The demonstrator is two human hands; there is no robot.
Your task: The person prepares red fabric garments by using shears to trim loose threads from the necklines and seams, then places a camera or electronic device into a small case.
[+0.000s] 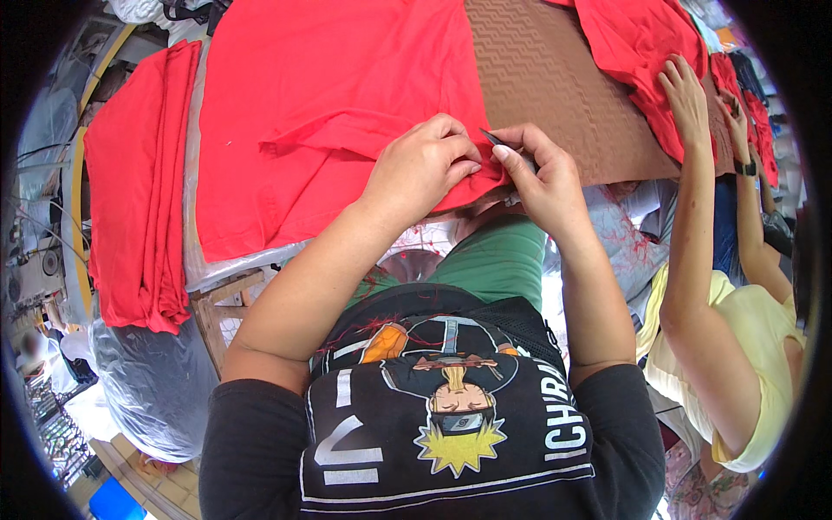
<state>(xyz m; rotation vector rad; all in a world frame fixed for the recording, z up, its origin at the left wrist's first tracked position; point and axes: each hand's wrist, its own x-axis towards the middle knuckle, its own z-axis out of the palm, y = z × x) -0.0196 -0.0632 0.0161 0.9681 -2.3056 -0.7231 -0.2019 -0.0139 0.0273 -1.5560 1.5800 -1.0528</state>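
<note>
A large piece of red fabric [338,78] lies spread before me, with a raised fold across its middle. At its near right corner my left hand [429,163] is closed, its fingers pinching the cloth. Close beside it, my right hand [546,173] grips small dark thread snips [490,137], whose pointed tip sticks out between thumb and forefinger toward the left hand. Most of the snips is hidden inside the palm. The corner of the cloth sits between both hands, near the table's front edge.
A brown textured cover [555,87] lies on the table to the right. There a co-worker in yellow [728,373] handles another red garment [646,43]. Folded red cloth [143,182] hangs at the left, above a plastic-wrapped bundle [152,390]. Red thread scraps [373,329] cling to my lap.
</note>
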